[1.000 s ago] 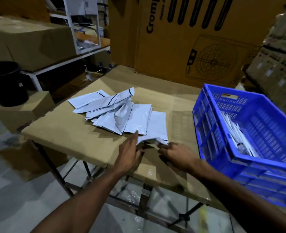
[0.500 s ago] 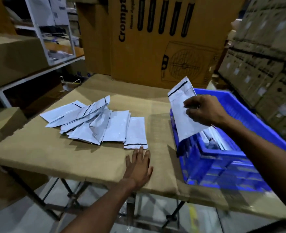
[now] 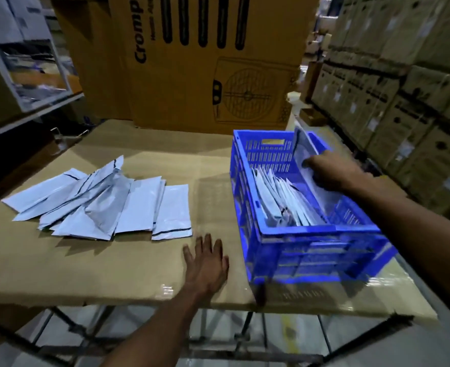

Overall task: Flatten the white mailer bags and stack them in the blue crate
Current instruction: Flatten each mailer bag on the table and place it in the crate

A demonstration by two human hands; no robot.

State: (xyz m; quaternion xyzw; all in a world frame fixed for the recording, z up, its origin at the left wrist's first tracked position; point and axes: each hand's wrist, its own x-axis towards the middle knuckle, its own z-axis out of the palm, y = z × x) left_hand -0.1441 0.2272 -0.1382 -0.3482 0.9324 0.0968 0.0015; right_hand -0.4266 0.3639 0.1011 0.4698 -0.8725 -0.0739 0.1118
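Observation:
A blue crate (image 3: 311,247) stands on the right of the cardboard tabletop (image 3: 99,266). Inside it several white mailer bags (image 3: 282,200) lean in a row. My right hand (image 3: 332,172) grips one more white mailer bag (image 3: 304,147) and holds it upright inside the crate, against its right wall. A loose pile of white mailer bags (image 3: 99,205) lies spread on the left half of the tabletop. My left hand (image 3: 206,263) rests flat on the cardboard, fingers straight, just below the nearest bag of the pile and left of the crate.
A large printed cardboard carton (image 3: 205,62) stands behind the table. Stacked cartons (image 3: 403,88) fill the right side. A white shelf frame (image 3: 30,75) is at the far left. The table's metal legs (image 3: 218,337) show below its front edge.
My right hand lifted one bag off the pile, carried it right and lowered it into the crate. My left hand let go and came to rest flat on the table.

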